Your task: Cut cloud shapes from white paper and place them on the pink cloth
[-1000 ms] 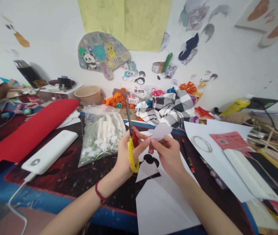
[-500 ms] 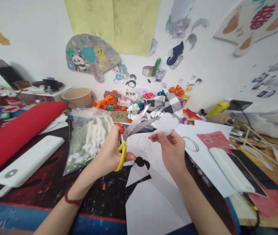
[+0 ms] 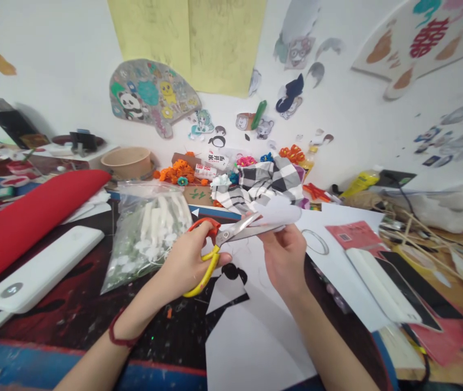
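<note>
My left hand (image 3: 185, 260) is closed round the handles of a pair of scissors (image 3: 225, 236), one loop orange-red and the other yellow. The blades are spread apart and point right, at the lower edge of a white paper cutout (image 3: 278, 212). Between thumb and fingers my right hand (image 3: 282, 250) pinches this cutout, which has a rounded outline. Below the hands lie white paper sheets (image 3: 256, 342) and small black rounded pieces (image 3: 231, 271) on the dark table.
A plastic bag (image 3: 145, 239) of pale and green pieces lies left of the hands, beside a white power bank (image 3: 44, 266) and a red cushion-like object (image 3: 39, 217). On the right are a phone-like black slab (image 3: 419, 282), a white bar (image 3: 382, 285) and thin wooden sticks (image 3: 439, 250).
The scissors have tilted from pointing up-right to nearly level, and their blades have come down to the lower edge of the paper cutout. The right hand keeps its pinch.
</note>
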Motion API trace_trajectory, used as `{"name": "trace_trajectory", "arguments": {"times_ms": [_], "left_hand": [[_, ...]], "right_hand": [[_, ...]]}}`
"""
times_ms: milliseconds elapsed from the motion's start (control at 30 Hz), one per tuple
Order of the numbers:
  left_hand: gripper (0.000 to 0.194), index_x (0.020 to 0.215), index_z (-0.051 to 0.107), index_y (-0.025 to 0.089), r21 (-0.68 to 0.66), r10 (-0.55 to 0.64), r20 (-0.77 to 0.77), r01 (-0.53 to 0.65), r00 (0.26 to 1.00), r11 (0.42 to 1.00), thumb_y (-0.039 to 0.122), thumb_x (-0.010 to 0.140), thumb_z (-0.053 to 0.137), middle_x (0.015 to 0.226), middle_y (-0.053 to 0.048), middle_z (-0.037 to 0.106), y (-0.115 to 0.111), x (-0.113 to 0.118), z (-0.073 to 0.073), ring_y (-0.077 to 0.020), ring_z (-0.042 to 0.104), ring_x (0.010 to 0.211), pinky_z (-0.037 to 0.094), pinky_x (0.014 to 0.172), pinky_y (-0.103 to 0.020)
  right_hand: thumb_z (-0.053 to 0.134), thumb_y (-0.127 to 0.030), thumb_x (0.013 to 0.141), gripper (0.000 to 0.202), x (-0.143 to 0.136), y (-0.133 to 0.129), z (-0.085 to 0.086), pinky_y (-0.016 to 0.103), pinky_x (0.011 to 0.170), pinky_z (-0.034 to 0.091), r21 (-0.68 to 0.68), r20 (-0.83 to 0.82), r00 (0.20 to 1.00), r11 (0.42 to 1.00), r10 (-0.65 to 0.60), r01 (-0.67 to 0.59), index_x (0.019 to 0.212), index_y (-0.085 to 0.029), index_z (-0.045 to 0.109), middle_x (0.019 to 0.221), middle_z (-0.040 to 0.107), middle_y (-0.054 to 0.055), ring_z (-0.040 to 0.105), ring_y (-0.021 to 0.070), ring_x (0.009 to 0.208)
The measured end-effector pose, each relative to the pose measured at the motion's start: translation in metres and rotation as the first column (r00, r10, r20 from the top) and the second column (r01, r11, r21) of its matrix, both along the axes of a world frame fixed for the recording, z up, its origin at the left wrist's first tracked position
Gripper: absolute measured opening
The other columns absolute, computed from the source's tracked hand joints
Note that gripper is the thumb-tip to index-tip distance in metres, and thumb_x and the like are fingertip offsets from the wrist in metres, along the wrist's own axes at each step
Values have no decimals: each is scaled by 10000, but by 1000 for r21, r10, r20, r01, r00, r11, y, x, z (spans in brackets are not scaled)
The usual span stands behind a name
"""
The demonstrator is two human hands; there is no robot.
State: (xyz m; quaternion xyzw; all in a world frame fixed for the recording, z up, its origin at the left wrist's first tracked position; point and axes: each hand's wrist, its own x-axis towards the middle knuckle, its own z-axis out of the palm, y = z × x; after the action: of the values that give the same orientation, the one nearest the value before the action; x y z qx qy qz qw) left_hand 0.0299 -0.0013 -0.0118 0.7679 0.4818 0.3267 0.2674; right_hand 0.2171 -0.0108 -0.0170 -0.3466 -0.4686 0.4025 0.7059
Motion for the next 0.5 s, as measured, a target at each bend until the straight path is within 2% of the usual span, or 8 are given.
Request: {"name": "trace_trajectory", "arguments": {"times_ms": [100, 233, 500], "left_hand": [[284, 904, 486, 207, -36, 5, 8, -4, 1000, 999, 394, 758, 643, 747, 19, 515, -2, 2, 2, -158, 434, 610, 314, 577, -270], [302, 916, 498, 202, -45, -8, 30, 9, 1000, 999, 412, 759, 648, 733, 22, 506, -3, 2, 2, -157, 424, 609, 308, 585, -273], [284, 943, 507, 200, -49, -13, 27, 14, 1000, 999, 372, 773, 656, 723, 27, 497, -3, 2, 0, -162, 436, 643, 297, 601, -268]], "right_hand": [[754, -320, 816, 199, -1, -1, -1, 449, 921, 535, -6, -7, 999, 999, 42, -42, 986, -239, 692, 1042, 747, 74, 691, 267, 1009], [764, -329, 804, 216, -2, 0, -2, 440, 895, 547, -23, -2, 999, 999, 37, -37, 988, -243, 692, 1042, 749, 69, 696, 265, 984], [750, -279, 824, 177, -4, 0, -4, 465, 954, 539, 21, -39, 995, 995, 97, -96, 996, -244, 724, 1043, 769, 60, 703, 273, 1032]]}}
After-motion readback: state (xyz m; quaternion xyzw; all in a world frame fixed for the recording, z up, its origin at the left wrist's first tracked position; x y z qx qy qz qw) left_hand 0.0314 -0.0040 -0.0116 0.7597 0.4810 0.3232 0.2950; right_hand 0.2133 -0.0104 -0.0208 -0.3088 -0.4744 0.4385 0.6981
